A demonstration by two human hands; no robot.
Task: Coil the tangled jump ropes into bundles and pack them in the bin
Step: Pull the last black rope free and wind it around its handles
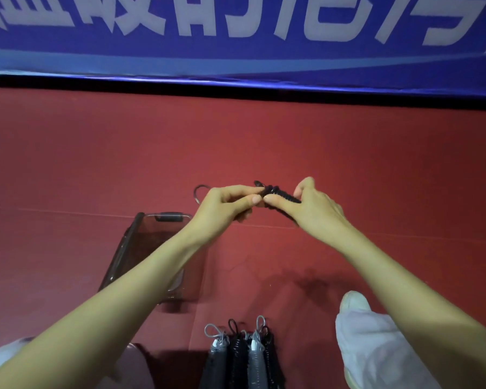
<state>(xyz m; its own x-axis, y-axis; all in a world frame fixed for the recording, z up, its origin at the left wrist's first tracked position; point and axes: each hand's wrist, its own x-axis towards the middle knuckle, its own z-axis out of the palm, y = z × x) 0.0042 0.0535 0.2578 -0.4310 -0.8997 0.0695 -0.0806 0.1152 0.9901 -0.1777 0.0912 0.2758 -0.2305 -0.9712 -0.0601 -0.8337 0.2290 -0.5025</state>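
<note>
A black coiled rope bundle (pixel 275 193) is held up over the red floor between both hands. My left hand (pixel 227 204) pinches its left end with thumb and fingers. My right hand (pixel 309 203) grips its right part, the index finger laid along the coil. A thin loop of rope (pixel 198 192) sticks out to the left behind my left hand. The smoky transparent bin (pixel 141 248) stands on the floor under my left forearm. Several coiled black and grey ropes (pixel 242 357) lie side by side at the bottom centre.
A blue banner with white characters (pixel 236 37) runs along the far edge of the red floor (pixel 376 164). A white shoe and pale trouser leg (pixel 359 327) rest at the lower right. Another pale knee shows at the lower left.
</note>
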